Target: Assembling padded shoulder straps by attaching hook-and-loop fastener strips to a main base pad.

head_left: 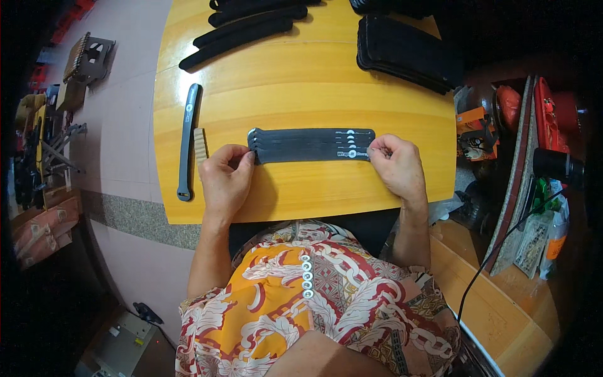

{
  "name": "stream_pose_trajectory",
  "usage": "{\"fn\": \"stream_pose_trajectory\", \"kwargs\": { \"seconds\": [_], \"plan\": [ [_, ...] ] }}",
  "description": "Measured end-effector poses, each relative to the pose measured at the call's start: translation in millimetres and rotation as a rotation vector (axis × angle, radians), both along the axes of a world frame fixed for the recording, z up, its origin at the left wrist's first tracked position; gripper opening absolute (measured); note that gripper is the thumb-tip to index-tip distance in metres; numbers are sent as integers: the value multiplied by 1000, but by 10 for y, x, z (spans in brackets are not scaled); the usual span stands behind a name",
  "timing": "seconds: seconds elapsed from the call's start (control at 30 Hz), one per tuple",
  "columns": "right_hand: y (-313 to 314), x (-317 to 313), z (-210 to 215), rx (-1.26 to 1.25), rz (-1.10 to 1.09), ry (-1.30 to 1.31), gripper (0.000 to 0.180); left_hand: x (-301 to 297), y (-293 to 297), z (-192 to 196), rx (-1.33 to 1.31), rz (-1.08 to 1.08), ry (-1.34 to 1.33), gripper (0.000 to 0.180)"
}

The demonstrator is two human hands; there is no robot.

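Several dark grey storage straps [295,144] lie overlapped in a row in front of me, their white printed ends stepped one above another at the right. My left hand [227,173] pinches the near left corner of the front strap between thumb and fingers. At the opposite end, my right hand [397,164] pinches the same strap's right tip. A single dark strap [187,147] with a slotted end lies lengthwise to the left of my left hand. Between them is a tan ridged strip [200,151], partly behind the hand.
Several black strap bundles [242,38] lie slanted at the table's far left. A thick pile of black straps [402,53] sits at the far right of the yellow table [314,81]. Right of the table are packed goods and a black cable [490,254]; a stool [93,56] stands left.
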State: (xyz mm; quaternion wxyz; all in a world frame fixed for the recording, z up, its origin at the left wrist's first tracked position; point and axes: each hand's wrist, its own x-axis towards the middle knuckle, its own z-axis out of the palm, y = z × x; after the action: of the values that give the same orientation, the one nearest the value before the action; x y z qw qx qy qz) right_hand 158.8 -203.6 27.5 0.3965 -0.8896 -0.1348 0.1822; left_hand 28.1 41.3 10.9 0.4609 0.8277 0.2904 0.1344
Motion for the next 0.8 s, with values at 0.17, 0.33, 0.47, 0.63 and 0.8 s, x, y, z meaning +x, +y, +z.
{"fn": "stream_pose_trajectory", "kwargs": {
  "seconds": [0.17,0.33,0.47,0.63,0.8],
  "plan": [
    [-1,15,-26,-50,-10,-5,13,6,-23,18,12,-1,19,7],
    [45,-2,3,-84,-32,-10,12,-1,-23,-17,-2,10,-2,7],
    [103,-19,73,-154,-27,-38,12,14,-28,-25,40,7,7,8],
    [134,-28,25,-202,14,-92,17,13,-17,2,60,17,18,9],
    [94,-51,46,-218,-19,-150,19,20,5,26,161,-20,87,14]
  ]
}}
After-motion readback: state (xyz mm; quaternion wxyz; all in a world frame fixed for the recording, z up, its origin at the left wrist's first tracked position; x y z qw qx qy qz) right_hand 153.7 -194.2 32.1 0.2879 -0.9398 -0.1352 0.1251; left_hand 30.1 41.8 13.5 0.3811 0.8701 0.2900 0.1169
